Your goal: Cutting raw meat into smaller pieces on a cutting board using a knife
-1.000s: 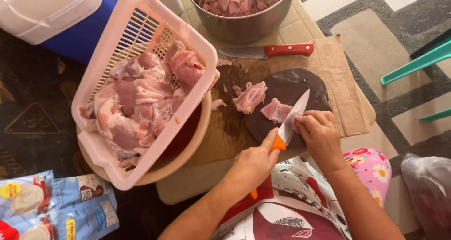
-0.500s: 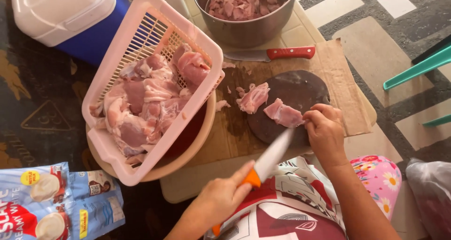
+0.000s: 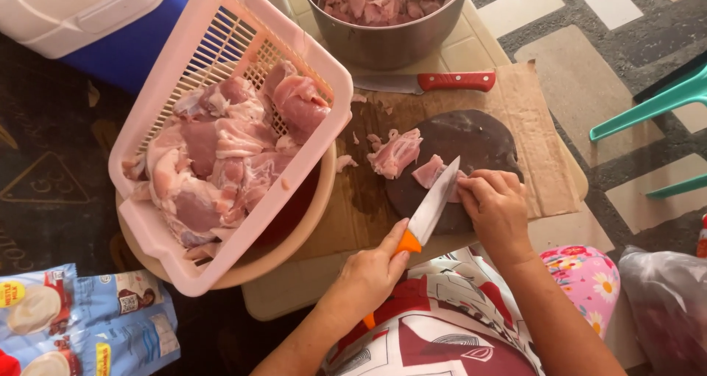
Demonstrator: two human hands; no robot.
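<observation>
I had the left hand (image 3: 368, 276) wrapped around the orange handle of a knife (image 3: 429, 206), its grip pressed tight on the handle, thumb lying along the top. The blade ran up and to the right, its tip resting against a pink meat piece (image 3: 431, 171) on the dark round cutting board (image 3: 479, 144). My right hand (image 3: 497, 206) sat just right of the blade, fingers curled down and pinching that same piece against the board. A second, larger meat chunk (image 3: 395, 153) lay near the board's left edge, apart from the blade. The board sat on brown cardboard (image 3: 541, 103) spread over the desk. Farther away lay a red-handled knife (image 3: 434, 81), untouched, just in front of a steel pot (image 3: 390, 41) of cut meat. To the left, a pink basket (image 3: 221, 30) (heaped with raw meat) rested tilted on a tan bowl (image 3: 309, 225).
</observation>
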